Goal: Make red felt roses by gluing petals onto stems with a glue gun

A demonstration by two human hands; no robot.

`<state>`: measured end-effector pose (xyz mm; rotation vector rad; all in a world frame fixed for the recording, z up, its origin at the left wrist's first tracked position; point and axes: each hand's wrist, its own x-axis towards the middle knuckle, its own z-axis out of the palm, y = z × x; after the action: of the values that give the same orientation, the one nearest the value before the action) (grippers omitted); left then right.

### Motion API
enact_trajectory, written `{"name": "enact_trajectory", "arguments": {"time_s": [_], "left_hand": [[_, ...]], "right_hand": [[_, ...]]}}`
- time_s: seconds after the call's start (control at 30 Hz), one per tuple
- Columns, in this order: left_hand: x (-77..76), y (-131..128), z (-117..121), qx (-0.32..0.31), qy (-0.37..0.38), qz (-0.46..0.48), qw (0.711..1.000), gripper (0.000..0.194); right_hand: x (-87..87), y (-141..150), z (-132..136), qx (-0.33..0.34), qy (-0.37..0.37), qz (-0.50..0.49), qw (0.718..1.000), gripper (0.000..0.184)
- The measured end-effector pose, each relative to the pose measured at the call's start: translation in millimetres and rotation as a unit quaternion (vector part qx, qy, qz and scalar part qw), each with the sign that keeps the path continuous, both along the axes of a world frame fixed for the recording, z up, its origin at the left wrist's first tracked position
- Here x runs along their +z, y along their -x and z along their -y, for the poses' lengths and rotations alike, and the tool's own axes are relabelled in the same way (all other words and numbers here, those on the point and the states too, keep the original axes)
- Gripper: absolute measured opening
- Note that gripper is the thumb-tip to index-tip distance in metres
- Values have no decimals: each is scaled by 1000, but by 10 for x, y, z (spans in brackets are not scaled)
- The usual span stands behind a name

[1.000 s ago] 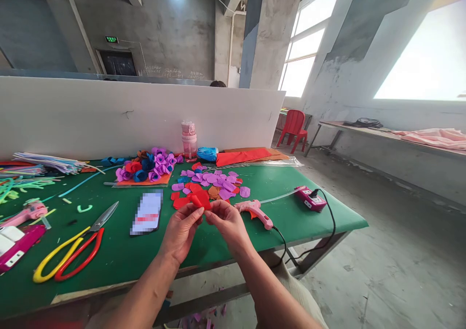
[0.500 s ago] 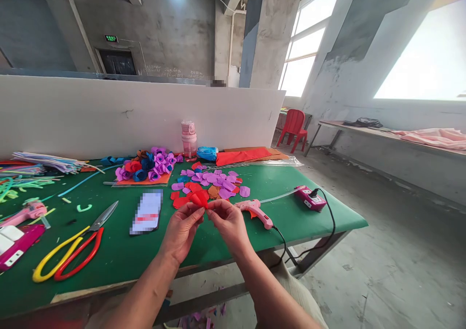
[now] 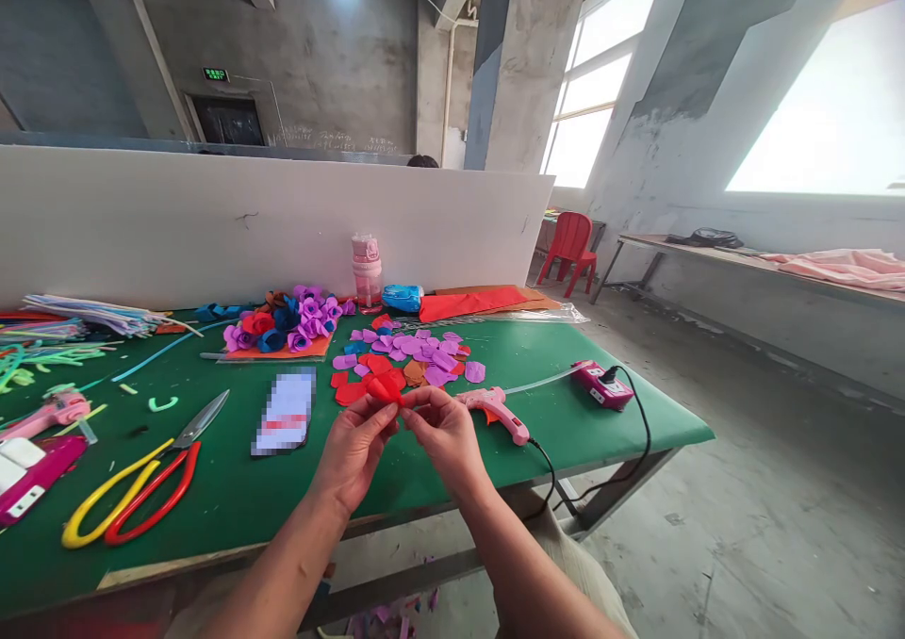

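Observation:
Both my hands meet above the near edge of the green table (image 3: 233, 488). My left hand (image 3: 353, 450) and my right hand (image 3: 442, 432) each pinch the same small rolled red felt piece (image 3: 384, 389) between thumb and fingers. Just behind it lies a scatter of purple, red and orange felt petals (image 3: 417, 352). A pink glue gun (image 3: 495, 408) rests on the table right beside my right hand.
Yellow and red scissors (image 3: 134, 493) and a phone (image 3: 285, 411) lie to the left. Finished felt roses (image 3: 289, 319), a pink bottle (image 3: 367, 271), pipe cleaners (image 3: 63, 323) and a white partition (image 3: 212, 224) stand behind. A pink power strip (image 3: 602, 385) sits at right, its cable hanging over the edge.
The red felt piece looks slightly more tightly rolled, and my fingertips have closed in on it. Hands stay in the same spot.

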<state>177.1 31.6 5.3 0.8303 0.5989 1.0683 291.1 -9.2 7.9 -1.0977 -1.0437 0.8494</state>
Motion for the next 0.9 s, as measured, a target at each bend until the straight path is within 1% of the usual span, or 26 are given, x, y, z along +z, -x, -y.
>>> {"name": "enact_trajectory", "arguments": {"time_s": [0.17, 0.3, 0.4, 0.47, 0.57, 0.67, 0.8, 0.9], "left_hand": [[14, -3, -8, 8, 19, 3, 1000, 18], [17, 25, -11, -17, -1, 2, 1000, 16], [13, 40, -19, -32, -14, -2, 999, 15], [9, 40, -24, -26, -10, -2, 1000, 15], [4, 28, -25, -14, -1, 1, 1000, 15], [7, 16, -16, -3, 8, 2, 1000, 14], [22, 10, -6, 1, 14, 3, 1000, 15], [26, 22, -8, -9, 7, 3, 1000, 16]], "right_hand": [[12, 21, 14, -20, -23, 18, 999, 11], [13, 20, 15, -23, -21, 6, 1000, 12], [36, 14, 21, -7, 2, -24, 1000, 12], [53, 9, 25, 9, 17, -50, 999, 13], [56, 7, 27, 18, 18, -66, 998, 14], [29, 16, 27, 4, 0, -32, 999, 11], [-15, 38, 25, -35, -38, 38, 998, 12], [-11, 45, 20, -36, -40, 35, 998, 12]]}}
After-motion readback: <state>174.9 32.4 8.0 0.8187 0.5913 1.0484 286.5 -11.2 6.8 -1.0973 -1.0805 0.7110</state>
